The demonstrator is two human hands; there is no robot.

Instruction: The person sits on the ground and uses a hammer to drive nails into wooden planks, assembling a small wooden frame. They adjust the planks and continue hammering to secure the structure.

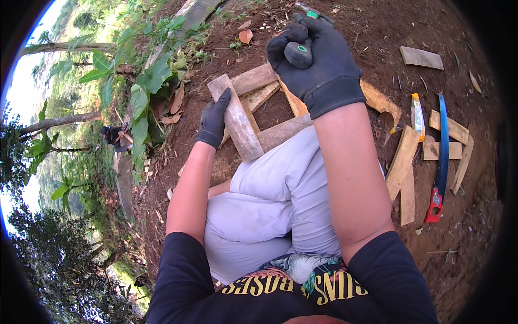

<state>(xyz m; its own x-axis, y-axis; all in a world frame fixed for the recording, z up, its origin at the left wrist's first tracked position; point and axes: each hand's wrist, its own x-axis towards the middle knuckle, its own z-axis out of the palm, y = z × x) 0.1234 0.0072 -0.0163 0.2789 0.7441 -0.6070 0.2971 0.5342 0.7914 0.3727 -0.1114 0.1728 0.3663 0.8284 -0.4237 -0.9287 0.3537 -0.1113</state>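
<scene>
My left hand (215,119), in a dark glove, grips the edge of a short wooden board (237,120) with its thumb on top. The board lies across other wood strips (253,79), which together form a rough wooden frame in front of my legs. My right hand (318,62), also gloved, is raised over the frame's far right. It is closed round a hammer (298,55), whose dark, rounded handle end with a green spot points up at me. The hammer's far end is mostly hidden behind the glove.
To the right lie a handsaw with a blue blade and red handle (434,208), a yellow-and-clear item (417,116) and loose wood pieces (403,162). A short plank (421,58) rests farther off. Leafy plants (154,81) border the soil at left; another person (113,135) is in the distance.
</scene>
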